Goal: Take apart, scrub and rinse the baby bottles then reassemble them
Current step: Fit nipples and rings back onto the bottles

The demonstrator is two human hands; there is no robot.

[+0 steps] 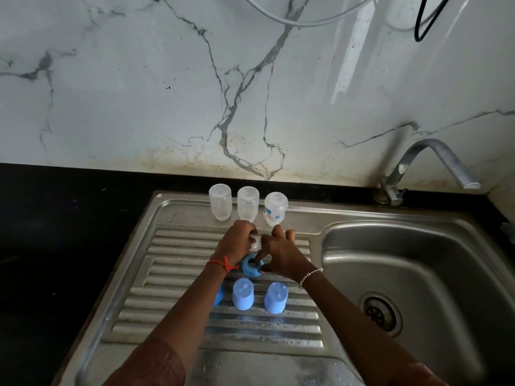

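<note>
Three clear baby bottles stand upside down in a row at the back of the steel drainboard (167,288): left bottle (220,201), middle bottle (247,204), and right bottle (275,208) with blue print. My left hand (237,242) grips a clear teat (255,243) over the ribs. My right hand (281,254) pinches a blue screw ring (251,266) by its rim, just below the teat. Two blue caps (243,293) (276,297) stand inverted nearer to me. A third blue piece (218,295) shows partly behind my left forearm.
The sink basin (404,260) with its drain (380,312) lies to the right, under a steel tap (434,160). Black counter (69,232) runs along the left and back. A marble wall rises behind, with cables hanging at the top.
</note>
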